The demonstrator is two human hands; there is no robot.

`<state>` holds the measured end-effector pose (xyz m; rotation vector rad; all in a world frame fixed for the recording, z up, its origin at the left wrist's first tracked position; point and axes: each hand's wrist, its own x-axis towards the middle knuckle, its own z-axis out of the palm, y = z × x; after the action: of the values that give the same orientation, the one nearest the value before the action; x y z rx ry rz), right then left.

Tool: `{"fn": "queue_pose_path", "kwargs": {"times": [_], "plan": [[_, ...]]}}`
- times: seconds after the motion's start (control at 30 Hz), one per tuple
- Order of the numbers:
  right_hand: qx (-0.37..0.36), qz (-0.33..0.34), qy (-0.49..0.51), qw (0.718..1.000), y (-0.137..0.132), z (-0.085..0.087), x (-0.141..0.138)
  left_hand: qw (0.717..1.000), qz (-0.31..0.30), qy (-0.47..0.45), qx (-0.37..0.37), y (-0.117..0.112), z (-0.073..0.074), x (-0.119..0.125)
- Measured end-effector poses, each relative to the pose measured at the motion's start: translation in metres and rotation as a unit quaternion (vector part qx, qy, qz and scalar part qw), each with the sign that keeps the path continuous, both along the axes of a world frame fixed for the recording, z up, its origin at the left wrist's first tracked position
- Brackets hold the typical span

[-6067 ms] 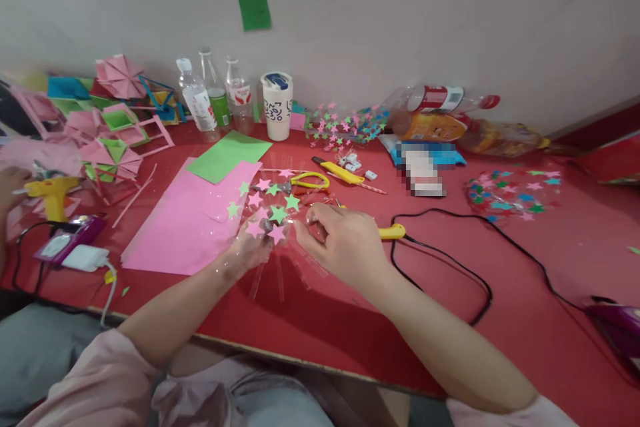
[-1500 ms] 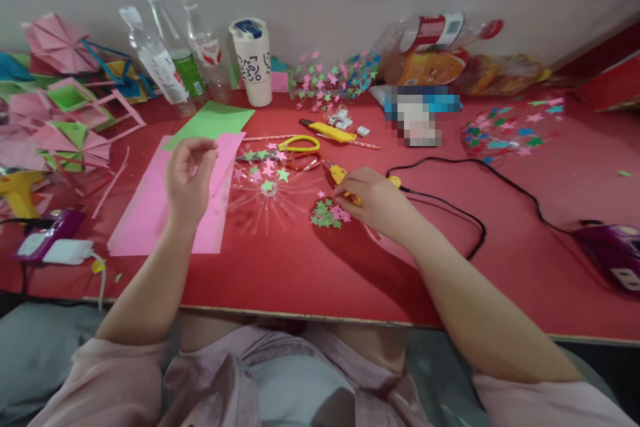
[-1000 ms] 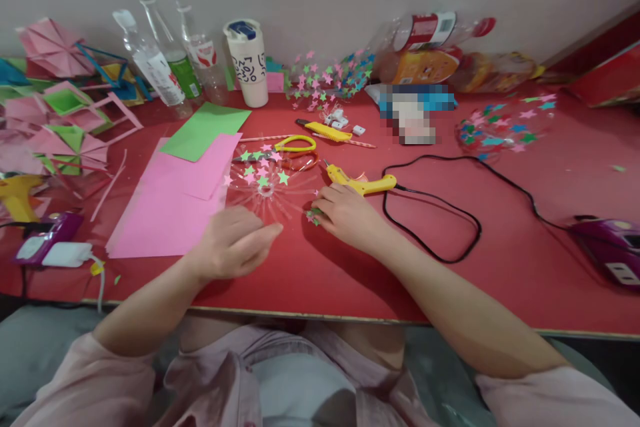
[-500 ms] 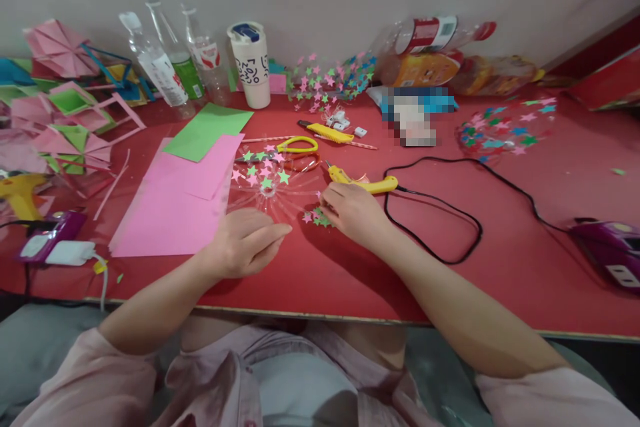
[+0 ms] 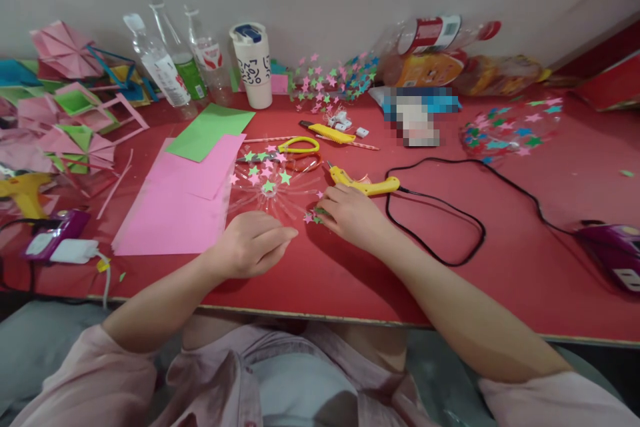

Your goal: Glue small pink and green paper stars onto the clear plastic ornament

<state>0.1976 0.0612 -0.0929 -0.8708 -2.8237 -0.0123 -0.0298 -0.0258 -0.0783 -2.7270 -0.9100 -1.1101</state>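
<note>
My left hand (image 5: 253, 245) is closed above the red table's front part, thumb and forefinger pressed together; whatever may be in the pinch is too small to see. To its right, my right hand (image 5: 353, 213) reaches down with bent fingers into a small pile of pink and green paper stars (image 5: 311, 217). Its fingertips are partly hidden, so what they grip cannot be made out. Just beyond my hands lies a clear plastic piece cut into spread strips, with pink and green stars (image 5: 269, 185) on it. A yellow hot glue gun (image 5: 373, 185) rests close behind my right hand.
Yellow-handled scissors (image 5: 300, 145) and a yellow utility knife (image 5: 333, 133) lie farther back. Pink paper (image 5: 170, 213) and green paper (image 5: 213, 130) are on the left. A black cord (image 5: 450, 260) loops at right. Bottles (image 5: 167, 77) and a white tumbler (image 5: 255, 73) stand by the wall.
My left hand has shifted slightly right. The fingers of my right hand have moved a little lower and left over the star pile. The surroundings appear slightly shifted with the camera.
</note>
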Motion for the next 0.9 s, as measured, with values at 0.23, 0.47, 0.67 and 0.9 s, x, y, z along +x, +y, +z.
{"fn": "queue_pose_path", "kwargs": {"times": [0.23, 0.47, 0.67, 0.9], "plan": [[0.004, -0.008, 0.037, 0.999, -0.005, -0.004, -0.009, 1.0, 0.001, 0.015, -0.008, -0.001, 0.006, 0.005], [-0.041, -0.054, 0.137, 0.988, 0.001, -0.005, -0.006, 1.0, 0.0, -0.004, -0.02, -0.003, 0.003, 0.009], [-0.031, -0.136, 0.275, 0.951, -0.007, 0.024, 0.007, 0.983, 0.034, -0.072, -0.163, -0.008, 0.023, 0.023], [0.047, 0.027, 0.372, 0.927, -0.039, 0.042, 0.003, 0.88, 0.033, -0.226, -0.416, -0.003, 0.037, 0.053]]}}
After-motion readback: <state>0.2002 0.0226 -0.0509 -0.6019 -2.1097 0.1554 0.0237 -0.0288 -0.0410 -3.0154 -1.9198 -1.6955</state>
